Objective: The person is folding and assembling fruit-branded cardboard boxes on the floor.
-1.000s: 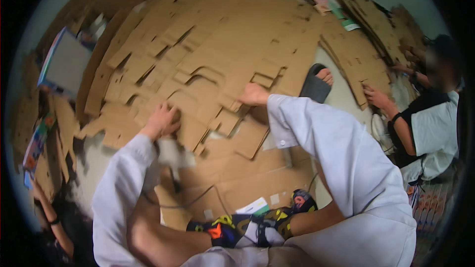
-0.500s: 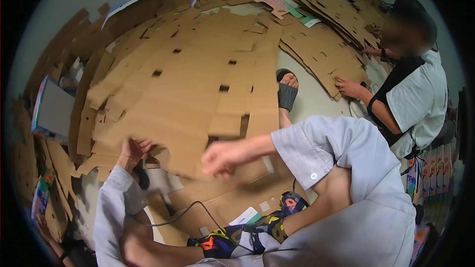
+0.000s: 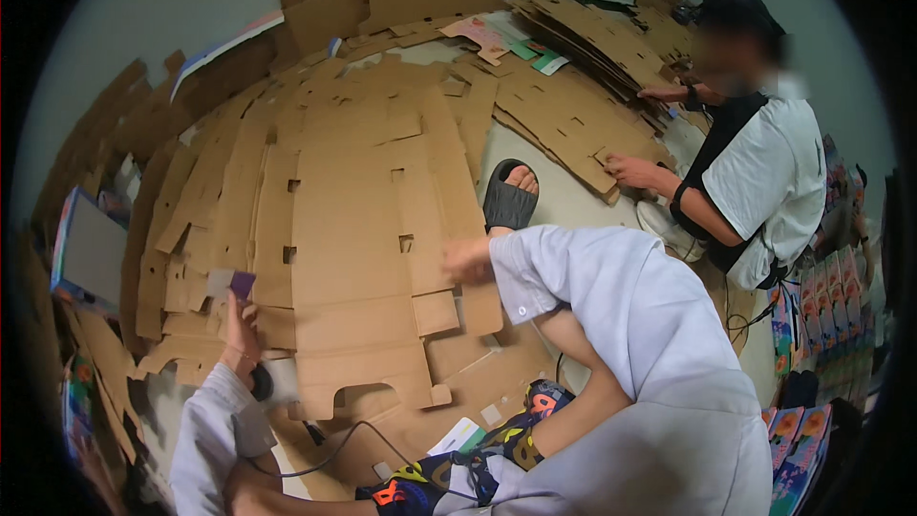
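A large flat brown cardboard sheet [image 3: 358,268], with slots and a notched near edge, lies in front of me over other cardboard. Beside its left edge, my left hand [image 3: 241,333] is raised, its fingers closed at a small white-and-purple piece [image 3: 239,284]. What that piece is I cannot make out. My right hand [image 3: 468,261] is over the sheet's right edge, smeared by motion; its fingers do not show clearly.
A person [image 3: 764,172] at the right has both hands at another cardboard stack [image 3: 573,119]. My sandalled foot [image 3: 511,193] stands between. A black cable [image 3: 330,459] crosses near my legs. Colourful printed boxes [image 3: 831,301] stand at the right; a framed box [image 3: 91,248] leans at the left.
The large sheet has come down flatter and its notched edge now faces me. My right hand moved right and away from me. The white-and-purple piece now shows at my left hand.
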`<state>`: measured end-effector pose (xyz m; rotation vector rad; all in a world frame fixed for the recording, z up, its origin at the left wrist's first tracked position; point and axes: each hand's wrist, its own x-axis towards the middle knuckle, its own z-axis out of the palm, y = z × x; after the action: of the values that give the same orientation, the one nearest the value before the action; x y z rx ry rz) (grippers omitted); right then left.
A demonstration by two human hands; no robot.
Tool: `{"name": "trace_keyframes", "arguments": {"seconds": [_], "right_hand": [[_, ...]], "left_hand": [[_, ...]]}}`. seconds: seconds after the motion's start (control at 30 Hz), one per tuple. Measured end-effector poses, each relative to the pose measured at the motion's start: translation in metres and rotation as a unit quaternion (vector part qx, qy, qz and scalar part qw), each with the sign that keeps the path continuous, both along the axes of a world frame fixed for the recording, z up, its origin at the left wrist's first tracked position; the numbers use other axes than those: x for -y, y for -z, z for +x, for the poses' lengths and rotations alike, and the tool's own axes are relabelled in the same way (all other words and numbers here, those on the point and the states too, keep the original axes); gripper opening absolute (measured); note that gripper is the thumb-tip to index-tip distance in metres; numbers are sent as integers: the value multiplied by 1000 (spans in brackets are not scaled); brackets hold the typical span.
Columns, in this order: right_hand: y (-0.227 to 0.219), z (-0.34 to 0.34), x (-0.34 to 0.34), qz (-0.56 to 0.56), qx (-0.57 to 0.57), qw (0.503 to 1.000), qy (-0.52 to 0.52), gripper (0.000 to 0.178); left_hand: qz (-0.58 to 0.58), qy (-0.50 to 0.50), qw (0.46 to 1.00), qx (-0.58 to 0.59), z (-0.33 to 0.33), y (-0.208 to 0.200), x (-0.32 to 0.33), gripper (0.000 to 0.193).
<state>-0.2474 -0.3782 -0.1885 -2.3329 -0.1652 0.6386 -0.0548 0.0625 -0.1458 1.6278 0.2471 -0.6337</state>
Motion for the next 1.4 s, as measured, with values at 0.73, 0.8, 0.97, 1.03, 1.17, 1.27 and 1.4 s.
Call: {"name": "trace_keyframes", "arguments": {"seconds": [0.73, 0.8, 0.97, 1.03, 1.17, 1.27, 1.4], "right_hand": [[-86, 64, -10, -115, 164, 908, 368, 54], [-103, 81, -27, -33, 132, 924, 358, 57], [-121, 72, -54, 52, 51, 947, 312, 69], [-117, 67, -51, 34, 20, 959, 281, 79], [-88, 69, -42, 30, 4, 988, 155, 83], [-49, 62, -53, -9, 110, 983, 148, 86], [-19, 63, -56, -28, 21, 985, 171, 83]], "left_hand": [[-97, 285, 954, -10, 7, -61, -2, 45], [-120, 310, 943, -7, -1, -62, -6, 40], [-172, 409, 880, -169, -5, -53, 4, 49], [-14, 348, 936, -46, -6, -47, 14, 61], [34, 308, 950, -21, -12, -42, 32, 86], [116, 330, 937, -4, -16, -39, 50, 94], [128, 367, 916, 105, -25, -18, 80, 94]]}}
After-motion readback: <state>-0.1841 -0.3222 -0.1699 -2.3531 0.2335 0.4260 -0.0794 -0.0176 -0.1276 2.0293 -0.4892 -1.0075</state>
